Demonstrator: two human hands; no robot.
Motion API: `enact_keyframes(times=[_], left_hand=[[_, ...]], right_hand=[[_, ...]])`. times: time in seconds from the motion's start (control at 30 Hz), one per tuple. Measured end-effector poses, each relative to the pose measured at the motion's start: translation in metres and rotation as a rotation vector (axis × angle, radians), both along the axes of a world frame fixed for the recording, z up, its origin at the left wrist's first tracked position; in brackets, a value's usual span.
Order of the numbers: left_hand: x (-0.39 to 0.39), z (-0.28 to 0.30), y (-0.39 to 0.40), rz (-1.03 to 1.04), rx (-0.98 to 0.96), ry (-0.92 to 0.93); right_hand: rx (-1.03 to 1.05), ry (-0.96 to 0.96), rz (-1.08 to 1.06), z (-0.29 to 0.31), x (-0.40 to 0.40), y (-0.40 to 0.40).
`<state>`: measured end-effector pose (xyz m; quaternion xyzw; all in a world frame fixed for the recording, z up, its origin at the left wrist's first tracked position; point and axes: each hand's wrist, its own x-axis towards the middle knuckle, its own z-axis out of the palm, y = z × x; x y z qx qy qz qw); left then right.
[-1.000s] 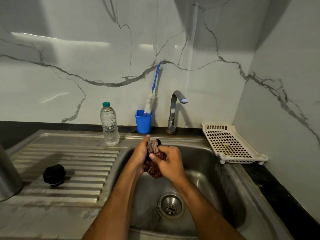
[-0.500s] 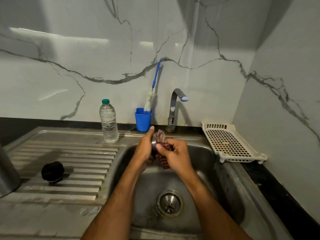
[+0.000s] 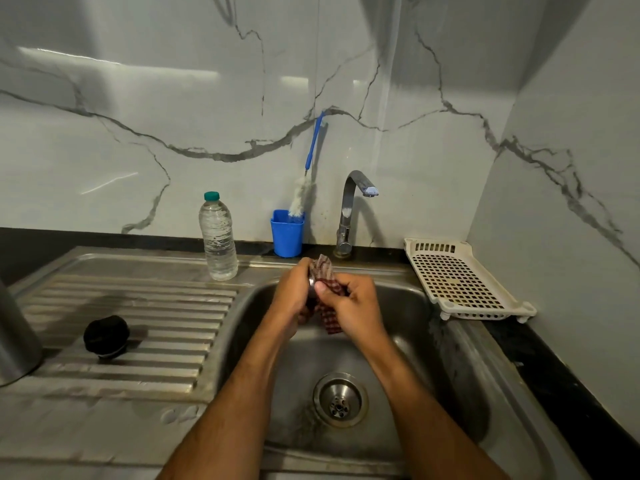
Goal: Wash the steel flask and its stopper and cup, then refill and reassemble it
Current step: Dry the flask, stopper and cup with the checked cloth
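cup [image 3: 311, 284] sits between both hands, left hand [image 3: 294, 299] gripping it, right hand [image 3: 353, 306] gripping checked cloth [image 3: 327, 306].

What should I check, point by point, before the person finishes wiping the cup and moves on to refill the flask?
1. Cup held firmly: ok. The left hand grips the steel cup over the sink.
2. Cloth on the cup: ok. The right hand pinches the checked cloth against it.
3. Cup fully dry: cannot tell, mostly hidden.
4. Tap off: ok, no stream visible.
5. Stopper within reach: ok, on the draining board.
6. Flask open and clean: cannot tell, cut off at the edge.
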<state>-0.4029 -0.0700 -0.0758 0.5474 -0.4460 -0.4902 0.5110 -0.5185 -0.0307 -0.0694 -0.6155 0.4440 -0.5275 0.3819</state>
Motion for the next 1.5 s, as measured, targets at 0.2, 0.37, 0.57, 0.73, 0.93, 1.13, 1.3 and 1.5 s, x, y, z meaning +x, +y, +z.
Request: enact_keyframes(times=[0.2, 0.37, 0.57, 0.73, 0.93, 1.13, 1.3, 1.5], left_hand=[[0.003, -0.014, 0.01, 0.322, -0.627, -0.804], [-0.002, -0.008, 0.001, 0.147, -0.476, -0.459], [-0.001, -0.003, 0.004, 0.146, -0.03, -0.156], [0.002, -0.012, 0.012, 0.361, -0.818, -0.869], [-0.007, 0.011, 0.008, 0.066, -0.227, -0.134], [-0.002, -0.006, 0.016, 0.355, -0.506, -0.611], [-0.002, -0.008, 0.01, 0.333, -0.824, -0.852], [-0.005, 0.008, 0.008, 0.052, -0.064, -0.157]], right_hand=[[0.512, -0.594, 0.096, -0.001, -0.002, -0.01], [0.226, -0.326, 0.071, 0.007, -0.014, -0.006], [0.16, -0.153, 0.005, -0.001, 0.001, -0.004], [0.486, -0.593, 0.124, 0.006, -0.005, -0.006], [0.009, -0.173, 0.067, 0.009, -0.013, 0.002], [0.352, -0.393, 0.079, -0.001, 0.0, -0.007], [0.368, -0.533, 0.151, 0.004, -0.011, -0.008], [0.035, -0.12, 0.059, 0.0, -0.007, -0.002]])
